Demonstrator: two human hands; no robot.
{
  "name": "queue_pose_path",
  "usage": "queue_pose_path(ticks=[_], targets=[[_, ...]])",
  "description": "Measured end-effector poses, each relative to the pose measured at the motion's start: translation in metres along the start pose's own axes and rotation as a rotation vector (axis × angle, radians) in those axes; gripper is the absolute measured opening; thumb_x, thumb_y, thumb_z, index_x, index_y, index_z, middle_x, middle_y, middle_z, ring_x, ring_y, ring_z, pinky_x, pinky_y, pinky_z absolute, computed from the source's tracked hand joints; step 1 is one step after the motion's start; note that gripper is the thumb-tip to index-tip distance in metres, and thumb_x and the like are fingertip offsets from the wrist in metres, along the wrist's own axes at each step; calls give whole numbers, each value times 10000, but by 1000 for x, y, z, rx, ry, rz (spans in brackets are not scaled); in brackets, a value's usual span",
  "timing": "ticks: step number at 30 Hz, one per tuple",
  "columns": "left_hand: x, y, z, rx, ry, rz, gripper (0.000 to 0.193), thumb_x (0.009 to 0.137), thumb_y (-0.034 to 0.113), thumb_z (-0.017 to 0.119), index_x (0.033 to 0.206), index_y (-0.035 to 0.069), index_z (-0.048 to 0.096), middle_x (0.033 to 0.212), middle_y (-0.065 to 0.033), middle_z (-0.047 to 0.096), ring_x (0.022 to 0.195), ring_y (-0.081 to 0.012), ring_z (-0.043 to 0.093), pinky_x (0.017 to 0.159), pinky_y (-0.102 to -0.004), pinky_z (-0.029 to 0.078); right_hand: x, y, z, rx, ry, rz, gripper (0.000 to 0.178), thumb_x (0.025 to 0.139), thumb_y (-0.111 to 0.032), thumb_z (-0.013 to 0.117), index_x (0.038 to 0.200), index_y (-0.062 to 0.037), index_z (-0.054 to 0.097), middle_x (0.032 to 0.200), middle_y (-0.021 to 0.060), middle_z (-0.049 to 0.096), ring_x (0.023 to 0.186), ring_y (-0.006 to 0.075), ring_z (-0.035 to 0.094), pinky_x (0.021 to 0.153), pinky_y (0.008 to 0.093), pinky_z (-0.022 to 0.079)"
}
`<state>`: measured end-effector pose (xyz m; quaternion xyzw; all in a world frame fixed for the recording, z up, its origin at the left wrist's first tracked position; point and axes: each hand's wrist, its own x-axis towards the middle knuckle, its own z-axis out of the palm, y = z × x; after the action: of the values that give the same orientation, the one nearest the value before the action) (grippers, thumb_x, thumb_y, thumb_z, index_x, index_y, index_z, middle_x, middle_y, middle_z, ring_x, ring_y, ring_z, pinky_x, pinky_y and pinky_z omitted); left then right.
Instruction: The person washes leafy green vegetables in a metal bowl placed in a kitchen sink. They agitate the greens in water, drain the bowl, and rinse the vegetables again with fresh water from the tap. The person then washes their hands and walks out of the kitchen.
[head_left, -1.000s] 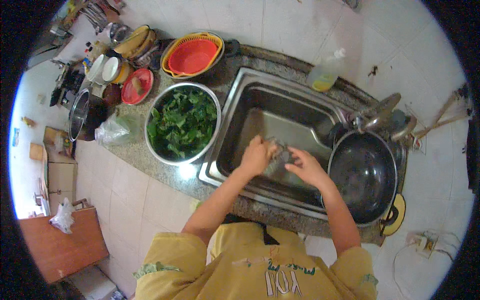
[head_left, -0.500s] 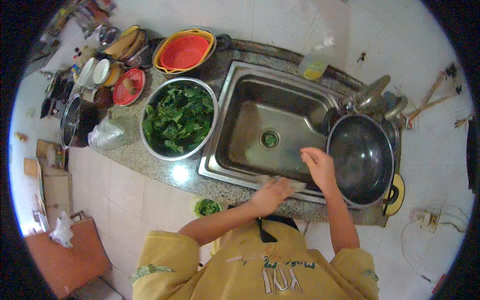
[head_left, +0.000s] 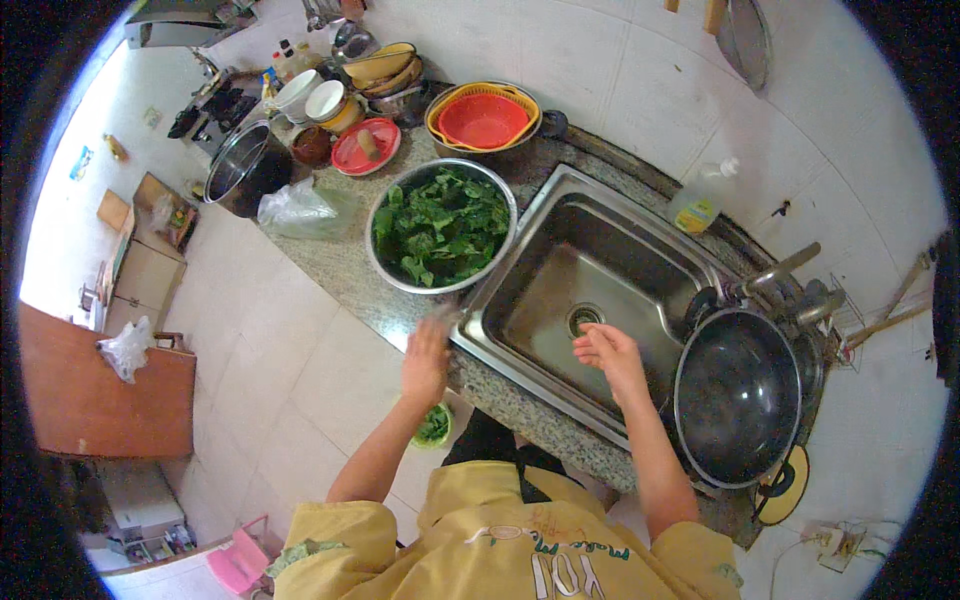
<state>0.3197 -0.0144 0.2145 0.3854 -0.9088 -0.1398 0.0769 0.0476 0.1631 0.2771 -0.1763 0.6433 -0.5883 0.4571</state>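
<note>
Hovering over the stainless-steel sink [head_left: 610,268], the right hand [head_left: 612,362] is partly open, its fingers lightly bent and close together, and nothing shows in its grasp. The left hand [head_left: 427,362] is by the front edge of the granite tabletop [head_left: 345,272], just beside the sink's left corner; its fingers reach forward but are blurred, so I cannot tell whether they hold anything or touch the stone.

Judging by how things lie, the leafy greens [head_left: 442,225] are already gathered in the steel bowl [head_left: 428,290], and more leaves [head_left: 433,428] lie in a green-rimmed container down by the floor. The work seems well along at the basin; what remains along its rim and the stone beside it cannot be told.

The sink is set into the tabletop between the bowl and a dark wok-like pan [head_left: 738,395]. It is rectangular with rounded corners, a broad shiny rim and steep, shadowed walls. Its floor has a dull brownish sheen, and a round drain [head_left: 585,317] shows just beyond the right fingertips, with no leaf that I can make out.
</note>
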Motion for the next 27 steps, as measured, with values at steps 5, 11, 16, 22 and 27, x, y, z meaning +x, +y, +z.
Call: queue_pose_path(ticks=[5,11,16,22,27], targets=[[49,-84,-2,109,117,-313,613,875,184,538,1419,26,303,1495,-184,249,1392,-355,207,1137,-466,161,37,-28,69,250,-152,103,491,962,-264,514,1332,32,384,1105,201,600,896,250,653,770,328,540],[140,-117,-28,-427,211,-402,654,785,217,605,1357,-7,380,1417,-226,354,1349,-376,268,1138,-401,185,109,-38,169,235,-108,330,779,901,-284,618,1423,37,137,1338,279,371,936,337,639,785,379,564],[114,-127,-33,-12,-9,-25,648,800,157,554,1398,40,334,1476,-200,262,1384,-359,214,1134,-470,187,142,14,172,102,147,190,324,851,-53,535,1145,17,419,1019,135,518,849,269,592,640,418,576],[162,-144,-30,22,98,-81,629,875,193,514,1401,-52,270,1482,-254,207,1379,-406,193,1129,-457,193,43,8,111,150,335,340,223,817,-50,536,1034,-16,498,918,58,517,788,184,535,588,329,457],[292,-136,2,-12,258,-91,619,858,156,544,1369,-89,297,1448,-292,253,1348,-433,246,1122,-467,201,-68,54,46,-426,552,-42,289,839,-92,537,1127,-90,508,941,49,544,823,166,538,677,318,458]])
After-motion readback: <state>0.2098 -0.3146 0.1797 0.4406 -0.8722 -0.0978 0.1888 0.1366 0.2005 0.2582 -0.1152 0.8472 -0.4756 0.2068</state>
